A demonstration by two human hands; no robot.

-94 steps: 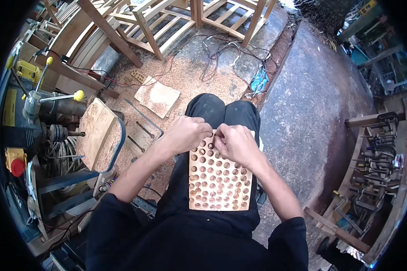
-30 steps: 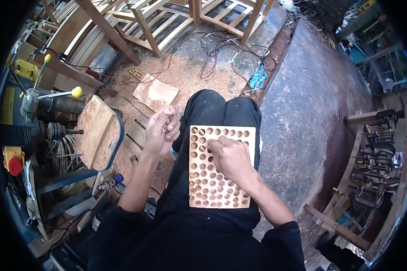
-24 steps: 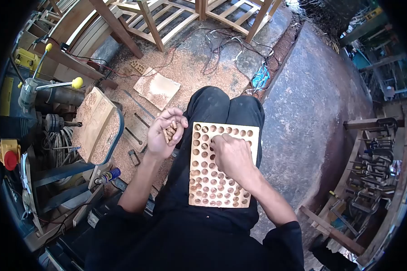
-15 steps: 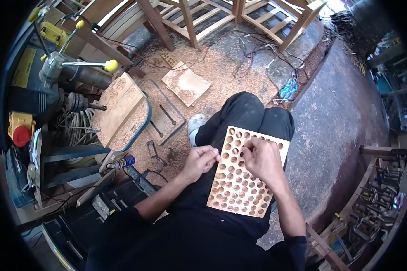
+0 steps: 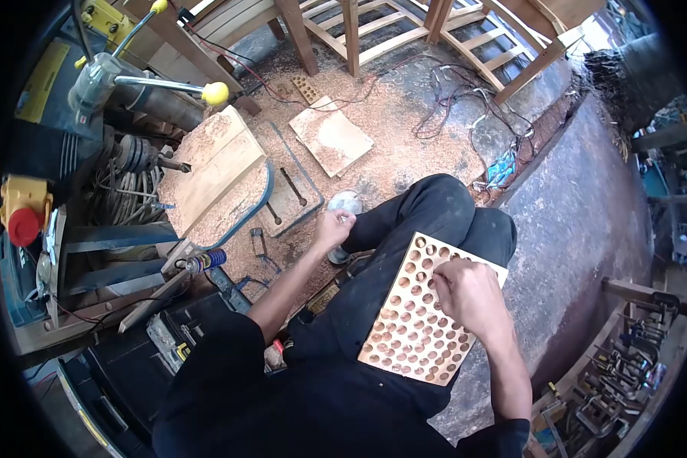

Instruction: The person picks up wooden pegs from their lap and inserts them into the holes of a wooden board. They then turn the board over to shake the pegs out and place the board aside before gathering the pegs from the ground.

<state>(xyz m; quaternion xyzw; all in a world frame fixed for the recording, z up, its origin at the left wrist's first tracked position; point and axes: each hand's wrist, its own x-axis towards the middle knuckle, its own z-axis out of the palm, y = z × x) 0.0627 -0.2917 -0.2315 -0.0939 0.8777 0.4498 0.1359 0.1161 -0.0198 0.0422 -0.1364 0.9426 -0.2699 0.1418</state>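
Note:
A pale wooden board drilled with rows of round holes lies tilted across my lap. Over its upper right part is my right hand, fingers curled and pinched together above the holes; whatever is between the fingertips is hidden. Several holes near it show bits of wood inside. My left hand is off the board, out past my left knee near my shoe. Its fingers are bent together, and anything in them is too small to name.
At the left stands a drill press with yellow-knobbed handles and a shavings-covered table. A flat board lies on the sawdust-strewn floor, with cables beyond. Clamps hang at the right.
My left hand has moved away from the board's left edge, forward and outward past my knee. My right hand stays pinched over the holes. The whole view has shifted slightly.

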